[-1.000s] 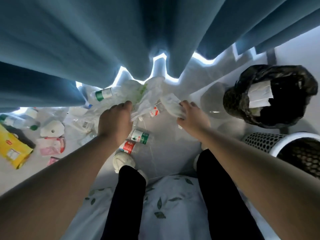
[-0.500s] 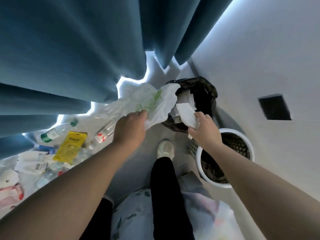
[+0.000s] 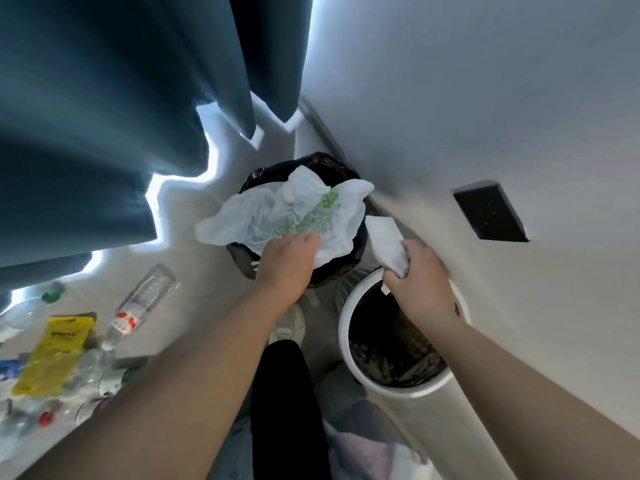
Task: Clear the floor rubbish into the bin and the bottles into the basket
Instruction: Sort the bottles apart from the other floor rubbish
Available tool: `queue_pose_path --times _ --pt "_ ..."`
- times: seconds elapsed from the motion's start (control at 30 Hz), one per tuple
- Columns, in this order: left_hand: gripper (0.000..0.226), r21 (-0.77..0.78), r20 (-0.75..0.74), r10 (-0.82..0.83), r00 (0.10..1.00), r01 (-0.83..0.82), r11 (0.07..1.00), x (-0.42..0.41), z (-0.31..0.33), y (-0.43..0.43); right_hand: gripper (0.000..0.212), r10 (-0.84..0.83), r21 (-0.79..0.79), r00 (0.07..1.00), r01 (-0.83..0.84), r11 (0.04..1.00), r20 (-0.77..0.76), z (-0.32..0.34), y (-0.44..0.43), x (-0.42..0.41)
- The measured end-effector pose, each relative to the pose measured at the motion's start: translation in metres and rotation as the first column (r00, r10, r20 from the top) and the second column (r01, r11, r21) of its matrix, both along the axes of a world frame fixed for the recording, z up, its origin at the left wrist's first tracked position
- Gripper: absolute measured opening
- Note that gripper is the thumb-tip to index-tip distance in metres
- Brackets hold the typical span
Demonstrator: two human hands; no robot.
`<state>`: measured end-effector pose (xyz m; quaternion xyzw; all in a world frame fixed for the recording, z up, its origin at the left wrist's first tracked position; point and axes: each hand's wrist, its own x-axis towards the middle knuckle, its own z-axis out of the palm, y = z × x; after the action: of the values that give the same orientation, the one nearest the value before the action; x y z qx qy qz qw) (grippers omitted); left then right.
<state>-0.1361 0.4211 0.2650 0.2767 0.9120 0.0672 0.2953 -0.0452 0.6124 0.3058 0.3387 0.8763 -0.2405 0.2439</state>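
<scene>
Rubbish fills both hands above the two containers by the wall. The left hand [image 3: 287, 261] curls its fingers into a crumpled white plastic bag with green print [image 3: 277, 216], which spreads over the mouth of the black-lined bin [image 3: 327, 273]. The right hand [image 3: 422, 282] pinches a small white wrapper [image 3: 386, 237] that sticks up just beside the bin's right edge, above the far rim of the white perforated basket [image 3: 344, 337]. On the floor to the left, well apart from the basket, lie a clear bottle with a red label [image 3: 138, 306], a yellow packet [image 3: 55, 351] and more clear bottles, below the blue curtain [image 3: 104, 116].
</scene>
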Motion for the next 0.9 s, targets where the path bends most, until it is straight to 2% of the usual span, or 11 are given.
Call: queue_pose_path --times 0.07,0.13,0.17,0.23,0.33,0.47,0.53,0.6,0.73,0.8,0.9 --pt "0.023 0.017 0.150 0.027 0.988 -0.030 0.999 0.004 -0.024 0.003 0.050 -0.018 -0.004 1.000 0.018 1.000 0.009 -0.009 -0.001 0.003" --pt "0.056 -0.018 0.324 0.002 0.946 0.004 1.000 0.004 -0.037 0.000 0.052 -0.013 0.000 1.000 0.013 1.000 0.008 -0.011 -0.004 0.001" --pt "0.068 -0.035 0.359 -0.012 0.933 0.027 0.999 0.004 -0.039 -0.005 0.053 0.009 0.001 1.000 -0.009 1.000 0.000 -0.011 -0.007 -0.001" --pt "0.072 -0.040 0.325 -0.028 0.945 0.043 0.998 -0.002 -0.036 -0.019 0.054 0.079 0.004 0.996 -0.079 0.997 -0.031 -0.011 -0.015 -0.010" --pt "0.065 -0.047 0.224 -0.071 0.972 0.083 0.995 -0.019 -0.027 -0.044 0.053 0.221 0.028 0.974 -0.220 0.975 -0.056 -0.019 -0.033 -0.030" --pt "0.065 -0.097 0.078 -0.161 0.984 0.168 0.981 -0.040 -0.024 -0.069 0.050 0.432 0.125 0.902 -0.427 0.896 -0.015 -0.057 -0.062 -0.053" --pt "0.067 -0.075 0.035 -0.173 0.984 0.175 0.982 -0.047 -0.030 -0.079 0.056 0.509 0.195 0.860 -0.505 0.841 0.029 -0.086 -0.075 -0.062" --pt "0.069 -0.050 0.029 -0.179 0.983 0.181 0.982 -0.051 -0.039 -0.088 0.071 0.582 0.216 0.808 -0.586 0.781 0.091 -0.117 -0.088 -0.070" --pt "0.075 -0.023 0.048 -0.217 0.975 0.218 0.976 -0.055 -0.071 -0.105 0.084 0.642 0.150 0.733 -0.677 0.720 0.226 -0.178 -0.108 -0.082" --pt "0.076 0.022 0.026 -0.231 0.973 0.231 0.973 -0.056 -0.086 -0.113 0.089 0.627 0.132 0.722 -0.680 0.721 0.293 -0.202 -0.115 -0.087" --pt "0.079 0.092 -0.043 -0.243 0.969 0.246 0.965 -0.059 -0.100 -0.120 0.085 0.592 0.081 0.688 -0.678 0.731 0.420 -0.233 -0.117 -0.094"
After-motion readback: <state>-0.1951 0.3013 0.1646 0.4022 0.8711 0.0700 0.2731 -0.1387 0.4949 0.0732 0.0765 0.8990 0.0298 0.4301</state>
